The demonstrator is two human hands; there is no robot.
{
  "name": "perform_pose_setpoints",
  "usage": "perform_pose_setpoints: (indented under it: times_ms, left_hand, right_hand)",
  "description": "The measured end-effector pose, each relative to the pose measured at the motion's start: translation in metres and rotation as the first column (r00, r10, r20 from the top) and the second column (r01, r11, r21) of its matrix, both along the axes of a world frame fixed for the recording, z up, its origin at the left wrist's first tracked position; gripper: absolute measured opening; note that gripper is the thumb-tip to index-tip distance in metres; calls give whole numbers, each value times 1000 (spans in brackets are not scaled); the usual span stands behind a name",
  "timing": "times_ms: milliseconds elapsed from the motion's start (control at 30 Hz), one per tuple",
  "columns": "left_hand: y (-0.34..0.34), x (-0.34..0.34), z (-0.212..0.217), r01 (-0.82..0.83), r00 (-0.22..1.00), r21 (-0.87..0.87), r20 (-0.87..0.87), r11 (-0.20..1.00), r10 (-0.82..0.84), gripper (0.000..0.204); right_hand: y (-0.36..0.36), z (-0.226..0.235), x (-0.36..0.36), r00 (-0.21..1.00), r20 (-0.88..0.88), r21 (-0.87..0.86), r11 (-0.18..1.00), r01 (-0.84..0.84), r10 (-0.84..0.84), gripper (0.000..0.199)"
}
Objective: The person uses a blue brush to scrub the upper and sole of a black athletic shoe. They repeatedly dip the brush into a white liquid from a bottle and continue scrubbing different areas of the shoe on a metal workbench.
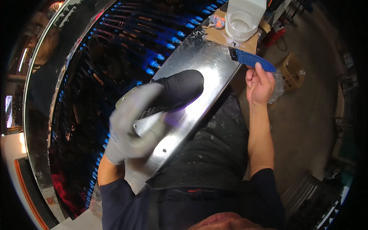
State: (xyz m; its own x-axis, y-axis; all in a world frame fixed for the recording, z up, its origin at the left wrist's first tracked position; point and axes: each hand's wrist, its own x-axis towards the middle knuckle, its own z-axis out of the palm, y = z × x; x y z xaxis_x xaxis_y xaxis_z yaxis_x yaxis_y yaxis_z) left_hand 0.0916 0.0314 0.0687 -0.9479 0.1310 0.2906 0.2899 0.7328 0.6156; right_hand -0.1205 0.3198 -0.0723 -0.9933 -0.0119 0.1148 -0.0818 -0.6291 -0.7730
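A black knit shoe upper (183, 90) lies on the shiny metal ledge, its rounded toe pointing to the upper right. Over its heel end is my left hand (132, 122), in a pale grey glove and smeared by motion; its fingers and any grip on the shoe cannot be made out. My bare right hand (260, 84) pinches a blue-handled brush (255, 60) between thumb and fingers. The brush's dark end (233, 53) points left, close to the cardboard. Just beyond it stands a clear round tub (240, 25) with pale contents.
The metal ledge (163, 149) runs diagonally in front of me. Beyond it a rack with rows of blue-tipped rods (153, 63) glows blue, beside a curved rim. Stained cardboard (218, 35) carries an orange-and-grey wad (217, 22). A cardboard box (293, 71) sits on the floor at right.
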Motion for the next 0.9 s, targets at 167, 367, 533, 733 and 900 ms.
perform_pose_setpoints:
  times_ms: [167,367,533,733,900]
  left_hand:
    - [33,-58,-52,42,998,-579,59,814,-9,108]
    - [1,-128,-35,104,842,-588,481,802,244,110]
    - [-11,-119,-3,-94,994,-129,34,987,99,105]
    - [10,-102,-50,4,916,418,-366,908,164,81]
    - [17,-82,-59,51,946,28,-322,998,-39,84]
  right_hand:
    - [-4,9,-10,1000,9,88,996,-14,13,12]
    - [15,10,-28,1000,-9,179,984,6,-4,12]
    - [41,21,-68,997,-73,456,888,59,-29,15]
    - [23,69,-131,964,-257,759,604,242,-63,23]
    - [-6,91,-163,920,-386,923,40,384,68,33]
